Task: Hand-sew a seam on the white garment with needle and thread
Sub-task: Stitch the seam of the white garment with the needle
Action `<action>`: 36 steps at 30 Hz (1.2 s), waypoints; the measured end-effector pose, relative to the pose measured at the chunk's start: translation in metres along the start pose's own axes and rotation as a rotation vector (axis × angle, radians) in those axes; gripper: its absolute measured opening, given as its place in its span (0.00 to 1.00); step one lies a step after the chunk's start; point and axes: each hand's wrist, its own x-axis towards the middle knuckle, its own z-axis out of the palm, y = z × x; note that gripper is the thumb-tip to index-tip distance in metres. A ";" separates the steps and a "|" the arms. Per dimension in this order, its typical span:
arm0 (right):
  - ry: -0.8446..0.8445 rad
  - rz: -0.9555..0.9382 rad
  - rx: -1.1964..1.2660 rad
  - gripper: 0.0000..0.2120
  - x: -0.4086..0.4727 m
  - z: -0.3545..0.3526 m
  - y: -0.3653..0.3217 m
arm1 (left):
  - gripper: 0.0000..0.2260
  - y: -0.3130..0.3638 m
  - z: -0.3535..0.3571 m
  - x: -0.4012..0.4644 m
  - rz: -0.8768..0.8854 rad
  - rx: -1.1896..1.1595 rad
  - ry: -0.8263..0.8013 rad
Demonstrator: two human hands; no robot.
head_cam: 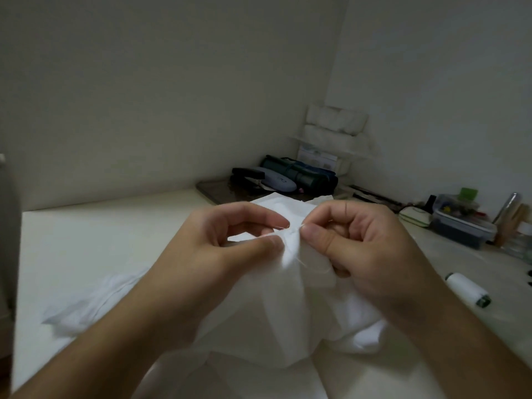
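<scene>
No brand, label or writing can be read anywhere, and the needle is too small to make out between the fingertips. The left hand [230,243] pinches a raised fold of the white garment [288,306] between thumb and forefinger, and the right hand [359,246] pinches the cloth just beside it, where a short thread [302,262] trails. The garment is bunched on the white table [86,240], its lower part cut off by the frame edge; a white spool [467,289] lies to the right.

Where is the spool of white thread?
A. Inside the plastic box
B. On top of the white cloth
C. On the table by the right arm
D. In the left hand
C: the spool lies on its side on the table, just outside the right forearm, apart from both hands and the cloth.
</scene>
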 end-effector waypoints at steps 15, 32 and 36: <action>0.105 0.027 -0.104 0.06 0.001 -0.005 0.005 | 0.06 0.002 0.001 0.000 0.032 0.073 0.062; -0.010 -0.158 0.211 0.08 -0.004 -0.004 -0.008 | 0.07 0.000 0.001 -0.002 0.186 0.115 0.089; -0.023 -0.230 0.179 0.11 -0.007 -0.002 -0.005 | 0.07 0.001 0.002 -0.002 0.188 0.095 0.084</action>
